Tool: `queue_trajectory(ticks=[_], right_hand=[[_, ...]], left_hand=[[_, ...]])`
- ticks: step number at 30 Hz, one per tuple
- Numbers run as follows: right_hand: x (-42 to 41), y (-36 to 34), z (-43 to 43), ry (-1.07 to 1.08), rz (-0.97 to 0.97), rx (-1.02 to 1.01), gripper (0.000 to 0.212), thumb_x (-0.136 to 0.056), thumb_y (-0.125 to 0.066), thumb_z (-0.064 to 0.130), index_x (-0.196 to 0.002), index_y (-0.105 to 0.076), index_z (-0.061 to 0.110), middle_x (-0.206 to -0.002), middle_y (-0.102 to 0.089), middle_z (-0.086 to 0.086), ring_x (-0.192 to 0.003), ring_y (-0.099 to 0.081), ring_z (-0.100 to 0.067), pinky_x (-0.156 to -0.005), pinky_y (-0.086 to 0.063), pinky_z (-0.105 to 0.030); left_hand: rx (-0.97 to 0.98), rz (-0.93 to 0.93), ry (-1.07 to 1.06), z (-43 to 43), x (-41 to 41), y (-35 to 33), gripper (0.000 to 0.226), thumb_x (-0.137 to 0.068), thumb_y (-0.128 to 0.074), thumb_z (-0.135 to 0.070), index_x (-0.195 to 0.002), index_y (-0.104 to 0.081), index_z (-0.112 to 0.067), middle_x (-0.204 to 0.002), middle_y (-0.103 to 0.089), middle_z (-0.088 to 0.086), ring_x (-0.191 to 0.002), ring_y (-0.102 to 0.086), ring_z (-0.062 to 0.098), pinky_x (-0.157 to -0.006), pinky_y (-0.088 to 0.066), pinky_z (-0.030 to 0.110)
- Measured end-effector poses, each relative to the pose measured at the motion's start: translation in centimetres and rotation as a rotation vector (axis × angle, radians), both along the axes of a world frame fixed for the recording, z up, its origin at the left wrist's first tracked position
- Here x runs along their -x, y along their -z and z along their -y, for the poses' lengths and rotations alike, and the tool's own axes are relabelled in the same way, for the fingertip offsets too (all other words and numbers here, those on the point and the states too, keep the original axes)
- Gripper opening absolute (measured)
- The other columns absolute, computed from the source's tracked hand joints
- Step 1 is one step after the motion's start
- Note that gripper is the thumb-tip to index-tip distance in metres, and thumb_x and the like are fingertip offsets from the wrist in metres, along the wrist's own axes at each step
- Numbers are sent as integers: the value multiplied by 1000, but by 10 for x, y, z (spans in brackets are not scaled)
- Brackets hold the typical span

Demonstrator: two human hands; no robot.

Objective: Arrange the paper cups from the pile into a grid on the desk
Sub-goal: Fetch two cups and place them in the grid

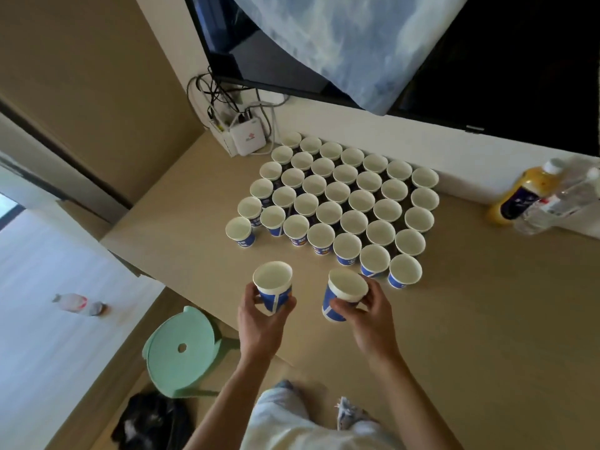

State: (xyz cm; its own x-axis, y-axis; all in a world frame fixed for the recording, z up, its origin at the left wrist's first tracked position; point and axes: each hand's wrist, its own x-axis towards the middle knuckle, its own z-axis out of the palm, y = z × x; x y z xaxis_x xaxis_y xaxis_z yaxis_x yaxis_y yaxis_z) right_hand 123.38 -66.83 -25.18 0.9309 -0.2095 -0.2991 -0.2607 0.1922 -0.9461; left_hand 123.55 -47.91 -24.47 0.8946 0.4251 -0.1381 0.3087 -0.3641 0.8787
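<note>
Fingers [288,306] of the left hand [259,319] curl round a blue paper cup [272,287], mouth up, near the front edge of the desk [454,319]. The right hand [368,319] grips a second cup [341,295], which is tilted. Both cups are just in front of the grid of cups [337,203] (rows packed rim to rim, mouths up). A yellow bottle [516,196] stands at the right, and a green stool [181,349] is beside the desk.
</note>
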Motion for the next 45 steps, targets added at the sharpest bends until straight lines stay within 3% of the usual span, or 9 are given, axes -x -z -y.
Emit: queue_trajectory(ticks=[8, 12, 18, 24, 27, 30, 35, 40, 45], right_hand=[[-37, 6, -48, 114, 6, 51, 66, -61, -83, 12, -124, -61, 20, -110, -72, -2, -99, -71, -17, -77, -57, -25], [-53, 17, -79, 154, -13, 87, 70, -63, -84, 12, -127, -57, 20, -112, -72, -1, -103, -71, -18, -86, -59, -32], [-57, 31, -108, 179, -67, 132, 59, -69, -86, 0, -119, -59, 16, -112, -70, -8, -104, -70, -23, -82, -58, -28], [-63, 34, -116, 217, -121, 177, 62, -62, -85, 16, -119, -59, 18, -111, -71, -2, -100, -71, -16, -84, -58, -32], [-66, 36, -118, 229, -138, 187, 62, -62, -85, 16, -118, -59, 16, -110, -72, -5, -100, -71, -18, -83, -58, -32], [-67, 41, -122, 231, -155, 185, 60, -62, -84, 15, -116, -59, 13, -109, -72, -7, -99, -71, -20, -81, -57, -30], [-68, 45, -125, 223, -165, 203, 60, -61, -85, 16, -115, -59, 13, -108, -72, -7, -98, -71, -19, -80, -58, -29], [-68, 46, -125, 221, -169, 205, 61, -60, -85, 18, -115, -59, 12, -109, -71, -7, -98, -71, -18, -79, -57, -28], [-65, 48, -123, 231, -189, 226, 65, -57, -87, 22, -116, -59, 15, -110, -70, -6, -100, -70, -18, -79, -57, -27]], left_hand=[[50, -89, 37, -34, -66, 54, 57, -68, -89, -28, -110, -51, -35, -105, -61, -4, -96, -55, 19, -78, -47, 35], [68, -52, 72, -51, -93, 73, 59, -69, -88, -19, -114, -52, -34, -106, -57, -3, -87, -56, 11, -76, -47, 33], [57, -97, 80, -65, -124, 107, 64, -65, -87, -12, -121, -59, -20, -105, -48, -3, -91, -60, 26, -84, -53, 39], [79, -91, 73, -70, -139, 130, 63, -63, -84, -8, -120, -60, -17, -103, -44, -3, -86, -61, 31, -81, -53, 37], [113, -104, 59, -70, -142, 131, 60, -64, -86, -4, -119, -61, -13, -107, -45, 1, -78, -57, 21, -80, -48, 31], [119, -90, 71, -73, -145, 132, 57, -68, -85, -3, -120, -62, -10, -108, -45, 2, -73, -52, -3, -78, -44, 23], [175, -83, 34, -74, -149, 133, 61, -71, -83, -2, -126, -58, -11, -110, -48, 4, -75, -56, -12, -80, -45, 22], [235, -114, -42, -73, -152, 140, 49, -71, -82, -10, -108, -52, -23, -106, -54, -1, -79, -66, 19, -82, -56, 49], [252, -160, -80, -71, -155, 140, 41, -76, -81, -13, -99, -49, -19, -102, -62, 7, -82, -68, 17, -79, -57, 47]])
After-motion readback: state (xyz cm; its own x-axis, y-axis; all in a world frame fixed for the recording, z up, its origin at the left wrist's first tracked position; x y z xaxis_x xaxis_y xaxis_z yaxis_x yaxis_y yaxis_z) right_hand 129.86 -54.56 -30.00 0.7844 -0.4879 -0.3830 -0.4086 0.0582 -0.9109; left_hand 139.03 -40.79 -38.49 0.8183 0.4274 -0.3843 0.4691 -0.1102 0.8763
